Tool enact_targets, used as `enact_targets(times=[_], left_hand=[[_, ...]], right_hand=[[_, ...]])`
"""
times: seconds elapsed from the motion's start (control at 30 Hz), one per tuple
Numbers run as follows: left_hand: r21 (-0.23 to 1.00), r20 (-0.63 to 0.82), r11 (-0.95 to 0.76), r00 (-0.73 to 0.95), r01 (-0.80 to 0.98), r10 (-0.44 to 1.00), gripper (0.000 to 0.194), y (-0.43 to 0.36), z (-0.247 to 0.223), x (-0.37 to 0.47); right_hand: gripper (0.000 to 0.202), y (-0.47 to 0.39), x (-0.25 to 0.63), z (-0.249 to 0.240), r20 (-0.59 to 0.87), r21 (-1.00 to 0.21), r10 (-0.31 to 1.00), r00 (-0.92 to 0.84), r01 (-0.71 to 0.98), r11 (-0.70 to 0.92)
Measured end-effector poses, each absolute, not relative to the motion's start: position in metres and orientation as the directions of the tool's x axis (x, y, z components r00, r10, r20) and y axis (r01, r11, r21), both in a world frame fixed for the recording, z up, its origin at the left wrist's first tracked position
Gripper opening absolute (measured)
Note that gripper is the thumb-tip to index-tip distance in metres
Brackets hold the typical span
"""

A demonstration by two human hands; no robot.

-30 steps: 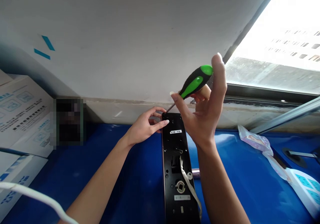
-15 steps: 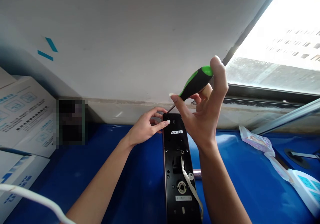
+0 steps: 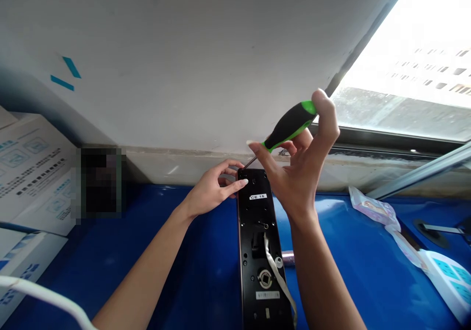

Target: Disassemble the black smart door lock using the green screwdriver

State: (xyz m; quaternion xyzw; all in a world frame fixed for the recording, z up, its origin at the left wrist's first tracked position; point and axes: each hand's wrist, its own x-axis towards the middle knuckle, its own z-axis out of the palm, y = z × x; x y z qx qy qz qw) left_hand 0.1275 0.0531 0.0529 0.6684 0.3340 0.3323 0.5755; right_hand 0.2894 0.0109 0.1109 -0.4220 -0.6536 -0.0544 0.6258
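Far left of the left grip, a printed white carton (image 3: pixel 29 173) rests above a lower carton (image 3: pixel 35 276), and a white cable (image 3: pixel 47 295) curves across the near corner. The glossy blue desk (image 3: pixel 88 261) spreads beneath both grips, up to the pale wall (image 3: pixel 165 65), which bears two strips of blue tape (image 3: pixel 62 83) well beyond the cartons. A blurred dark patch stands between the cartons and the left grip.

The left grip (image 3: pixel 208 190) is partly closed on the black lock panel (image 3: pixel 250 212), thumb on its face and fingers around its far left corner. The panel, labelled "CE 15", lies lengthwise between the forearms, its pale ribbon cable (image 3: pixel 274 266) trailing toward the near end. The right grip (image 3: pixel 301 178) is closed around the green-and-black screwdriver (image 3: pixel 290 126), which slants down to the panel's far left corner, beside the left fingertips.

A pink cylinder (image 3: pixel 289 258) sits just right of the panel. Beyond the right grip is a bright window (image 3: pixel 423 69); to its right lie a plastic packet (image 3: pixel 375 209) and a white power strip (image 3: pixel 447 276).
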Motion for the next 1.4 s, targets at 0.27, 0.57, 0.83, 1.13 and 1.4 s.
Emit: enact_targets(times=[0.27, 0.57, 0.83, 1.13, 1.4], left_hand=[[0.992, 0.056, -0.11, 0.554, 0.064, 0.831, 0.042, 0.053, 0.052, 0.127], [0.991, 0.058, -0.114, 0.561, 0.066, 0.826, 0.041, 0.053, 0.052, 0.127], [0.991, 0.053, -0.112, 0.558, 0.072, 0.828, 0.043, 0.053, 0.051, 0.127], [0.991, 0.051, -0.11, 0.561, 0.071, 0.826, 0.041, 0.053, 0.053, 0.127], [0.989, 0.068, -0.129, 0.562, 0.07, 0.824, 0.043, 0.052, 0.052, 0.126]], right_hand=[[0.09, 0.006, 0.288, 0.115, 0.857, -0.466, 0.51, 0.076, 0.54, 0.701], [0.079, 0.009, 0.29, 0.111, 0.852, -0.475, 0.514, 0.103, 0.565, 0.675], [0.083, 0.01, 0.288, 0.11, 0.862, -0.449, 0.498, 0.096, 0.6, 0.662], [0.078, 0.011, 0.292, 0.111, 0.867, -0.438, 0.493, 0.076, 0.587, 0.681], [0.085, 0.011, 0.287, 0.109, 0.872, -0.433, 0.481, 0.093, 0.605, 0.668]])
